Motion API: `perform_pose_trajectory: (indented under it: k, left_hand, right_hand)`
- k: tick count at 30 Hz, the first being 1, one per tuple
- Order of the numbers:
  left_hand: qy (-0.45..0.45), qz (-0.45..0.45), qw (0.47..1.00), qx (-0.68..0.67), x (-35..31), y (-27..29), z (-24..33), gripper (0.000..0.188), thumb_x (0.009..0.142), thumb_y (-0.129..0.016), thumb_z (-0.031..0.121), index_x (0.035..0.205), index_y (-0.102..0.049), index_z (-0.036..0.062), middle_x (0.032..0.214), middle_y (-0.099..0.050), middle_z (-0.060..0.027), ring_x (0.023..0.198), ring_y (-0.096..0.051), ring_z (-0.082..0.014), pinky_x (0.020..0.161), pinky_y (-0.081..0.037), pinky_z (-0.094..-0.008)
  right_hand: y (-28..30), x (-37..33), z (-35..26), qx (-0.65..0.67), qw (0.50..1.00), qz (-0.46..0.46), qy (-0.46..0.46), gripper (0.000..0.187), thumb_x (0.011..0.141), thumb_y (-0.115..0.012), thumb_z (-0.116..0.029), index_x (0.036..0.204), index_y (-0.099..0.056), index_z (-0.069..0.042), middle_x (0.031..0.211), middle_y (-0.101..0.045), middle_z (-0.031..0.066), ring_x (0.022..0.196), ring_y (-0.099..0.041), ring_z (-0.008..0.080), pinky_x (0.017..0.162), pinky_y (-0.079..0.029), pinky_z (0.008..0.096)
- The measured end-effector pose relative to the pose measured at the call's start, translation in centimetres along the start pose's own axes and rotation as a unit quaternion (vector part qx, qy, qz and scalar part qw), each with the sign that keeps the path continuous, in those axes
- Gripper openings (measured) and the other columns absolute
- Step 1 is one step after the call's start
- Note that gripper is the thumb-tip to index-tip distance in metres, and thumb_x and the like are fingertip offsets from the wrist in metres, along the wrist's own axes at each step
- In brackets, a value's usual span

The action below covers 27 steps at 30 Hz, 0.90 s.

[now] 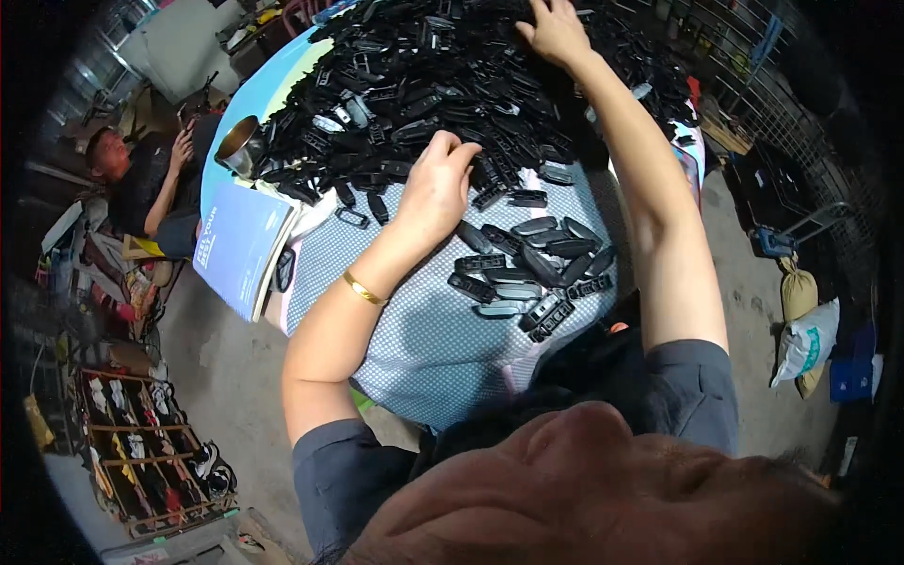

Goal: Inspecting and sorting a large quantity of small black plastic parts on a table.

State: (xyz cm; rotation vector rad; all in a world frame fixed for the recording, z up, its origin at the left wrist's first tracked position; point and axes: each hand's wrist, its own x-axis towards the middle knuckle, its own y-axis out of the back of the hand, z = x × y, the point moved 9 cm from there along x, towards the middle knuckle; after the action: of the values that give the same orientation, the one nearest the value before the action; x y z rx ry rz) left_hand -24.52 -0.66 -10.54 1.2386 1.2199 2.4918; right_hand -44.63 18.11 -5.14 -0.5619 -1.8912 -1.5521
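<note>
A big heap of small, elongated black plastic casings (424,89) covers the far part of the round table. My left hand (438,188) is at the near edge of the heap, its fingers curled together; what they hold, if anything, is hidden. Farther off and to the right, my right hand (558,36) reaches over the heap with fingers apart and nothing visible in them. Nearer me, a smaller group of similar casings (541,266), some showing grey faces or ribbed insides, lies on the patterned cloth (414,330).
A metal cup (241,147) and a blue-covered booklet (243,247) are at the table's left side. Beyond them another person (141,184) sits low. A rack of small items (151,447) stands lower left. Sacks (808,334) and a black crate (777,193) are on the right floor.
</note>
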Motion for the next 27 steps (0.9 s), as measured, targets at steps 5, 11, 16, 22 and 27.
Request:
perform_pose_trajectory:
  k: [5,11,16,22,27]
  left_hand:
    - [-0.042,0.043,0.997,0.054,-0.2,0.8,0.4,0.023,0.07,-0.063,0.002,0.093,-0.062,0.0028,0.094,-0.051,-0.0112,0.092,-0.049,-0.0285,0.078,-0.045,-0.036]
    - [-0.051,-0.054,0.997,0.024,-0.4,-0.9,1.9,0.02,0.065,-0.071,0.013,0.082,-0.065,0.0047,0.086,-0.053,-0.0082,0.086,-0.048,-0.0255,0.076,-0.042,-0.0359]
    - [-0.006,-0.107,0.989,0.106,-1.2,-2.6,1.1,0.032,0.066,-0.07,0.013,0.094,-0.059,0.0012,0.087,-0.052,-0.0125,0.086,-0.049,-0.0294,0.076,-0.043,-0.0368]
    - [-0.023,-0.09,0.992,0.081,-1.4,-2.8,1.4,0.022,0.068,-0.066,0.006,0.089,-0.058,0.002,0.086,-0.053,-0.0131,0.085,-0.049,-0.0303,0.075,-0.043,-0.037]
    - [-0.011,-0.025,0.999,-0.03,-0.9,-1.6,1.3,0.023,0.072,-0.063,0.006,0.095,-0.059,0.0012,0.083,-0.055,-0.0131,0.079,-0.054,-0.0315,0.071,-0.046,-0.0357]
  right_hand:
    - [-0.1,-1.1,-2.4,0.14,0.982,-0.064,0.11,0.049,0.083,-0.046,-0.048,0.121,-0.051,-0.017,0.132,-0.037,0.0188,0.125,-0.028,0.036,0.099,-0.022,0.0599]
    - [-1.0,-2.2,-5.3,0.162,0.972,-0.028,0.166,0.023,0.08,-0.059,-0.019,0.099,-0.062,-0.006,0.102,-0.058,0.0118,0.097,-0.053,0.0312,0.085,-0.043,0.0372]
    - [1.7,-7.3,-7.7,0.155,0.961,0.023,0.226,0.028,0.079,-0.061,-0.018,0.103,-0.06,-0.005,0.104,-0.056,0.0122,0.096,-0.054,0.0303,0.084,-0.044,0.0364]
    - [4.8,-12.0,-8.3,0.185,0.948,0.009,0.259,0.029,0.076,-0.055,0.001,0.104,-0.059,-0.004,0.107,-0.055,0.0131,0.096,-0.056,0.0308,0.082,-0.047,0.0358]
    - [5.9,-13.2,-7.9,0.173,0.949,-0.006,0.265,0.034,0.07,-0.056,0.004,0.102,-0.06,-0.005,0.107,-0.055,0.0125,0.094,-0.057,0.0297,0.08,-0.048,0.0358]
